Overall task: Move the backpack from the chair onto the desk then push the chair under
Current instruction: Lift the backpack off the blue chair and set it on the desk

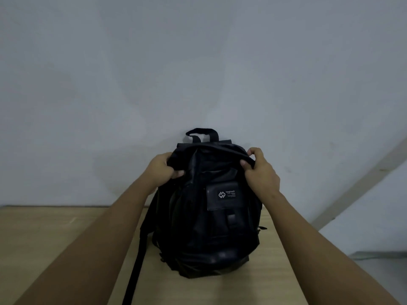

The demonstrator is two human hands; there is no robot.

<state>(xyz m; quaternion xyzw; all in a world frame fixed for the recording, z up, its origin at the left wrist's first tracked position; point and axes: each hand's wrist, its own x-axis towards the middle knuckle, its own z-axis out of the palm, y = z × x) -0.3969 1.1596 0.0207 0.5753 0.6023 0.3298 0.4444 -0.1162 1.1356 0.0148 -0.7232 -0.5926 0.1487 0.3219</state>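
A black backpack (207,227) stands upright on the light wooden desk (55,234), its front pocket with a white logo patch facing me. My left hand (164,167) grips the top left edge of the bag. My right hand (259,170) pinches the top right edge of its flap. The carry handle sticks up at the back, near the wall. One shoulder strap hangs down the bag's left side over the desk front. The chair is not in view.
A pale grey wall (198,62) rises directly behind the desk. The desk's right edge runs diagonally past the bag, with grey floor (378,267) beyond it. A beige strip (361,183) slants along the wall at right.
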